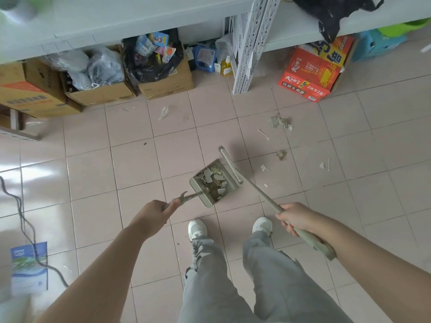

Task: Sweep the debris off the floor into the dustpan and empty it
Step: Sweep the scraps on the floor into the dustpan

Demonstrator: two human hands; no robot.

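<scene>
A beige dustpan (231,186) rests on the pink tiled floor ahead of my feet, holding several scraps of paper and dry leaves. My left hand (152,216) grips its long handle. My right hand (295,217) is closed around the handle of a pale green broom (229,164), whose head lies along the dustpan's right edge. Loose debris (279,123) lies scattered on the tiles to the upper right, with smaller bits (281,155) closer to the broom.
Cardboard boxes (100,94) filled with bags line the wall under a white shelf (247,54). A red carton (312,78) stands at the right. A cable (25,227) and a blue leaflet (29,266) lie at the left. A white scrap (164,112) lies near the boxes.
</scene>
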